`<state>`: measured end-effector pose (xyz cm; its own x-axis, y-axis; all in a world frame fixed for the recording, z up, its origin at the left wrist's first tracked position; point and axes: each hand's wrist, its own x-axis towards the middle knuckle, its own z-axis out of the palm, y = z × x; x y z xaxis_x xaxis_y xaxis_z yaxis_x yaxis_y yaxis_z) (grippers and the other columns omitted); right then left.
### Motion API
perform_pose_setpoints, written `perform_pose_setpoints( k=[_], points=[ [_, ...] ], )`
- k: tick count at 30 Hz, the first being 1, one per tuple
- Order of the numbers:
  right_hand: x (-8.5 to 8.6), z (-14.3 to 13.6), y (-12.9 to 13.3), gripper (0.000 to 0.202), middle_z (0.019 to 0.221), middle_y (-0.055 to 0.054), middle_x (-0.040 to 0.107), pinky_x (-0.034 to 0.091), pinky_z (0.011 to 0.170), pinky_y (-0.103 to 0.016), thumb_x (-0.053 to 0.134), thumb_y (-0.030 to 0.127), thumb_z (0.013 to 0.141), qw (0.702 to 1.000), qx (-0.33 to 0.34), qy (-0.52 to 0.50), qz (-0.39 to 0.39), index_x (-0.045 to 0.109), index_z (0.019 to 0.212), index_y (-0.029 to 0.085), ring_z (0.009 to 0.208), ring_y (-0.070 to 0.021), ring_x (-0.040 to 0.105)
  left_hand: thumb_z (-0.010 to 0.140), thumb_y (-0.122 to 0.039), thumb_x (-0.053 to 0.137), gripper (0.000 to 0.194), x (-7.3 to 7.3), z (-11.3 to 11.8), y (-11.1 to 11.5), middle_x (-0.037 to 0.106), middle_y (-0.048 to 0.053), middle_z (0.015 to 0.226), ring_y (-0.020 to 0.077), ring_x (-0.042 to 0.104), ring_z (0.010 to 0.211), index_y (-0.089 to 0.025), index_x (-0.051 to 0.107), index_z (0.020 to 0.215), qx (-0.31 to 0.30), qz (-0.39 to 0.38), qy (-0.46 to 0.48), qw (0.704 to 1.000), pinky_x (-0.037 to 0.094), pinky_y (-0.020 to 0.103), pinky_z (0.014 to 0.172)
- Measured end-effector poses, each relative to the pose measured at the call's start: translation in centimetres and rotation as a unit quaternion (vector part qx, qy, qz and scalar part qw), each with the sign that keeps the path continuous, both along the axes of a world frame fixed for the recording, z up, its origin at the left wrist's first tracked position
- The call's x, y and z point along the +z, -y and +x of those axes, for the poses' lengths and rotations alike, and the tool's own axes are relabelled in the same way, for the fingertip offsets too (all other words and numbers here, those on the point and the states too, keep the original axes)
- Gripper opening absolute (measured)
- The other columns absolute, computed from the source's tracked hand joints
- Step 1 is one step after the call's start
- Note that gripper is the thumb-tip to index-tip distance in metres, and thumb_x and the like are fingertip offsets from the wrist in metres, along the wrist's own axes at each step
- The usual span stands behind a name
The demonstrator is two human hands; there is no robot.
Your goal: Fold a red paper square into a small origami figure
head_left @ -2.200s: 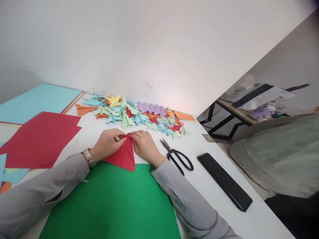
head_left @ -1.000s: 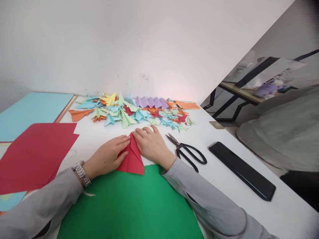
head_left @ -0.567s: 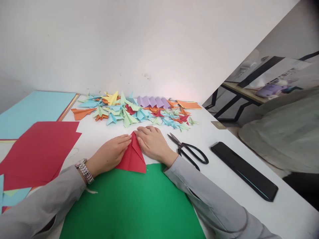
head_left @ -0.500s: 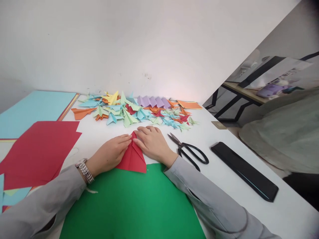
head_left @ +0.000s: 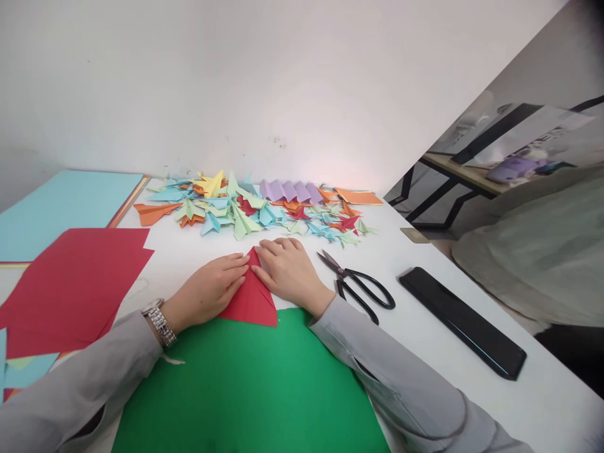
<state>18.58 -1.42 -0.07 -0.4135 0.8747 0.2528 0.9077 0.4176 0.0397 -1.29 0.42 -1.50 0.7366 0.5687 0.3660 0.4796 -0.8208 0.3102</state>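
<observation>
A folded red paper (head_left: pixel 250 300) with a pointed top lies between my hands, its lower edge over the top of a green sheet (head_left: pixel 250 384). My left hand (head_left: pixel 210 287) presses on the paper's left side, fingers together and pointing at its tip. From the right, my right hand (head_left: pixel 290 270) holds the paper's upper right edge with thumb and fingers near the tip. Black-handled scissors (head_left: pixel 353 280) lie partly open just right of my right hand.
Many folded paper pieces (head_left: pixel 243 223) lie along the wall. Red sheets (head_left: pixel 75 289) and a blue stack (head_left: pixel 70 201) are on the left. A black case (head_left: pixel 462 321) lies right. Someone's light clothing (head_left: pixel 538 245) shows beyond the table edge.
The near flap of the red paper now lies flatter, and the crease seen down its middle has gone from view. Both hands have barely moved.
</observation>
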Motion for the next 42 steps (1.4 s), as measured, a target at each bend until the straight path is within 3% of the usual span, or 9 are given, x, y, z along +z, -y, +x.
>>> perform_pose_setpoints(
  k=[8, 13, 21, 33, 42],
  points=[
    [0.2, -0.2, 0.2, 0.040, 0.114, -0.013, 0.063, 0.028, 0.092, -0.044, 0.034, 0.041, 0.096, 0.999, 0.002, 0.031, 0.015, 0.059, 0.114, 0.015, 0.098, -0.0266, 0.053, 0.096, -0.027, 0.030, 0.040, 0.8, 0.3, 0.2, 0.055, 0.010, 0.135, 0.0230, 0.045, 0.129, -0.016, 0.063, 0.115, 0.018, -0.051, -0.011, 0.998, 0.039, 0.044, 0.109],
    [0.3, -0.2, 0.3, 0.039, 0.112, -0.013, 0.063, 0.028, 0.089, -0.042, 0.034, 0.039, 0.096, 0.999, 0.003, 0.045, 0.011, 0.057, 0.115, 0.015, 0.095, -0.0259, 0.054, 0.096, -0.029, 0.031, 0.040, 0.6, 0.4, 0.1, 0.054, 0.010, 0.136, 0.0216, 0.046, 0.129, -0.016, 0.054, 0.126, 0.035, -0.067, -0.023, 0.997, 0.038, 0.043, 0.110],
    [0.2, -0.3, 0.2, 0.039, 0.116, -0.014, 0.061, 0.028, 0.090, -0.042, 0.033, 0.037, 0.096, 0.999, -0.001, 0.046, 0.008, 0.057, 0.119, 0.016, 0.099, -0.0262, 0.054, 0.093, -0.019, 0.031, 0.042, 0.2, 0.1, -0.2, 0.056, 0.011, 0.135, 0.0215, 0.046, 0.129, -0.013, 0.055, 0.126, 0.008, -0.020, -0.030, 0.999, 0.041, 0.042, 0.108],
    [0.3, -0.4, 0.3, 0.040, 0.118, -0.014, 0.061, 0.028, 0.092, -0.044, 0.032, 0.037, 0.097, 0.999, -0.007, 0.048, 0.005, 0.057, 0.120, 0.015, 0.101, -0.0272, 0.055, 0.094, -0.019, 0.029, 0.042, 0.0, 0.2, -0.2, 0.057, 0.014, 0.132, 0.0255, 0.046, 0.130, -0.011, 0.057, 0.124, -0.016, 0.012, -0.048, 0.999, 0.041, 0.046, 0.106],
    [0.2, -0.3, 0.3, 0.040, 0.117, -0.014, 0.062, 0.028, 0.092, -0.043, 0.032, 0.037, 0.097, 0.999, -0.002, 0.043, 0.011, 0.056, 0.119, 0.014, 0.100, -0.0268, 0.054, 0.096, -0.028, 0.028, 0.045, 1.3, 0.4, 0.2, 0.056, 0.007, 0.135, 0.0211, 0.041, 0.133, -0.015, 0.056, 0.127, 0.011, -0.073, -0.039, 0.997, 0.035, 0.041, 0.111]
  ],
)
